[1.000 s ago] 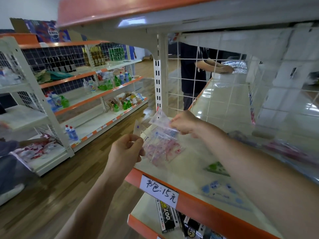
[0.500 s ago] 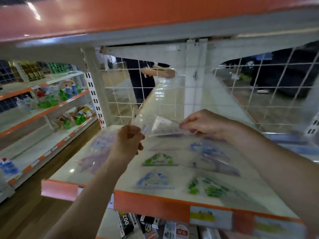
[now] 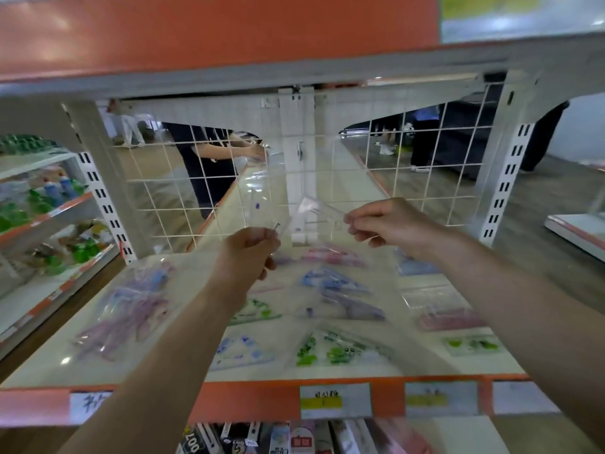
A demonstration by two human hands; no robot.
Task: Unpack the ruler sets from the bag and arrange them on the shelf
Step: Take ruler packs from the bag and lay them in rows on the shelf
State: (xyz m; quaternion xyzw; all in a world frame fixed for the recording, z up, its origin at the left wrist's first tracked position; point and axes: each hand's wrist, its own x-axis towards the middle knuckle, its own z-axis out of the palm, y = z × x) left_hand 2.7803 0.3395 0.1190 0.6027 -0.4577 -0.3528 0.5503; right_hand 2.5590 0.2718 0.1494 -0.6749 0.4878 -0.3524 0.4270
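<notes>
The left hand and right hand each pinch the clear bag (grip pressed on plastic). Ruler sets lie at 6 o'clock on the shelf; wire grid at 12.

**Bright and even, soft with motion**

Diffuse indoor light fills the aisle. A small glare spot sits on the glossy shelf at 8 o'clock. Motion blur smears the ruler sets and the price labels at 6 o'clock. Wide-angle distortion leans the uprights at 3 and 9 o'clock.
</notes>
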